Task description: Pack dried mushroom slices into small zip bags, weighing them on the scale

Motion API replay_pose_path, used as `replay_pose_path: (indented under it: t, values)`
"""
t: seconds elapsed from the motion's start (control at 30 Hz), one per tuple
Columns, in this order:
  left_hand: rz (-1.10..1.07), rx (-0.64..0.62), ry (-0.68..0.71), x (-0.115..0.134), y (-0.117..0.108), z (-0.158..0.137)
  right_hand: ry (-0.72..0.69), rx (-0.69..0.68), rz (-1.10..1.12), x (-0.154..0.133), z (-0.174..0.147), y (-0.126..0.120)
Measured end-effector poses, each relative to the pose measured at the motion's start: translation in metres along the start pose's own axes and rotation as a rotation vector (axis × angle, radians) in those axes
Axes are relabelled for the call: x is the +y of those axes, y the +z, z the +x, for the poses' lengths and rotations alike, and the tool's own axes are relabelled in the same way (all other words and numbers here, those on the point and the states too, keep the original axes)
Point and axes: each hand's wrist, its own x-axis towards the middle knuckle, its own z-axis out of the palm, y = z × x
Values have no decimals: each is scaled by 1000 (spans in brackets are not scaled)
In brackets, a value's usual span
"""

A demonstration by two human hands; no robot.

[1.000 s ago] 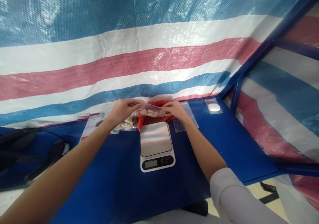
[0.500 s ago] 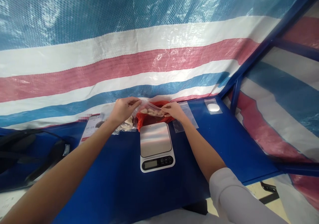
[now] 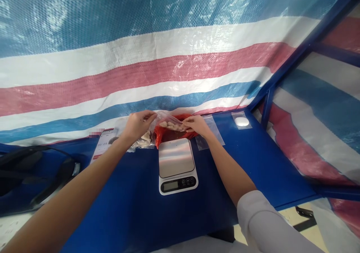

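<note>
Between my hands is a clear plastic bag (image 3: 172, 124) with pale, chunky pieces in it, stretched above a red plastic bag (image 3: 158, 135). My left hand (image 3: 140, 125) pinches the clear bag's left top corner. Closed on its right side is my right hand (image 3: 196, 125). Just in front stands a white kitchen scale (image 3: 176, 161) with a metal plate; nothing lies on the plate, and its display looks blank. Partly behind my left hand lie filled clear bags (image 3: 144, 140) with pale pieces.
A flat clear bag (image 3: 213, 131) lies beside my right wrist. Farther right, a small clear bag holds a white oval object (image 3: 242, 122). A phone (image 3: 102, 144) and black straps (image 3: 36, 174) are at the left. Striped sheeting (image 3: 168, 73) rises behind the blue table (image 3: 135, 204).
My hands keep almost the same grip on the clear bag. My left hand's fingers have shifted very slightly left and down; the view has moved a little.
</note>
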Motion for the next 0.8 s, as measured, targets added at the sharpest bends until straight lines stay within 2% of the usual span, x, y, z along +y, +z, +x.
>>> replay_pose_path:
  t: [0.27, 0.47, 0.8]
  values:
    - [-43, 111, 139, 5, 3, 7, 72, 31, 54, -16, -8, 5]
    - [-112, 156, 189, 6, 5, 8, 75, 57, -46, -17, -10, 5]
    - [-234, 151, 119, 5, 9, 8, 60, 53, 46, -16, -10, 2]
